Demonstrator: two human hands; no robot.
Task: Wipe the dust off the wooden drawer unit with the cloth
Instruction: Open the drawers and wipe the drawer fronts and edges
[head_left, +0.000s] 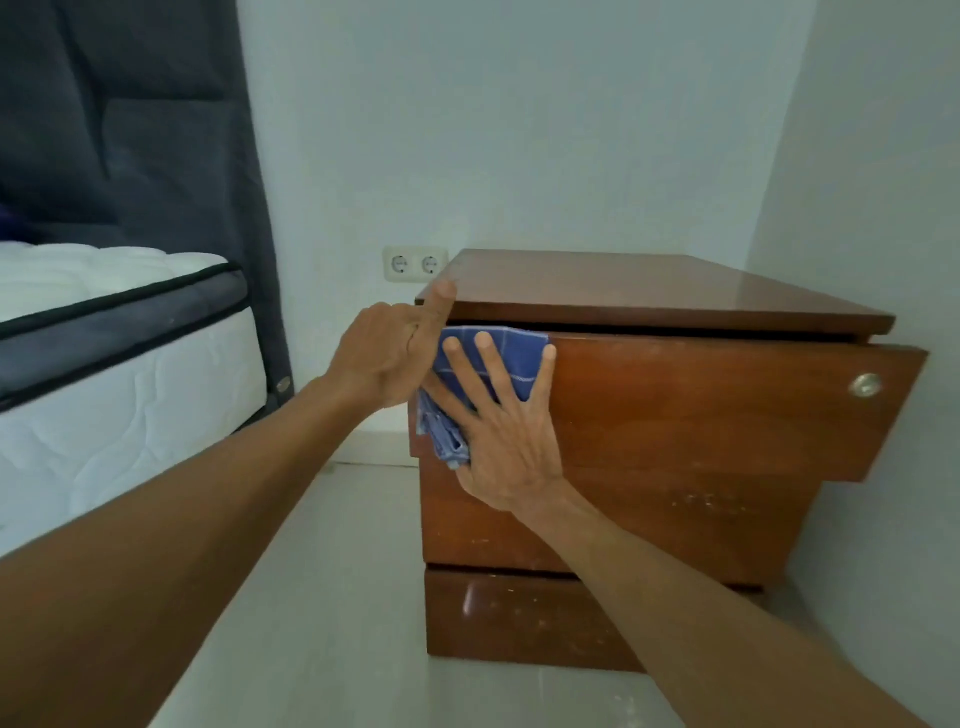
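A brown wooden drawer unit (701, 415) stands on the floor against the wall, its top drawer pulled slightly out, with a round metal knob (865, 385) at the right. A blue checked cloth (511, 364) lies against the left part of the top drawer front. My right hand (498, 421) presses it flat with straight, spread fingers. My left hand (389, 353) holds the unit's front left corner, thumb up against the top board's edge; its fingers are hidden behind the corner.
A bed with a white mattress (104, 374) and dark upholstered headboard (130, 130) stands to the left. A double wall socket (414, 264) sits behind the unit. A white wall closes in at the right. Pale floor (337, 597) lies between bed and unit.
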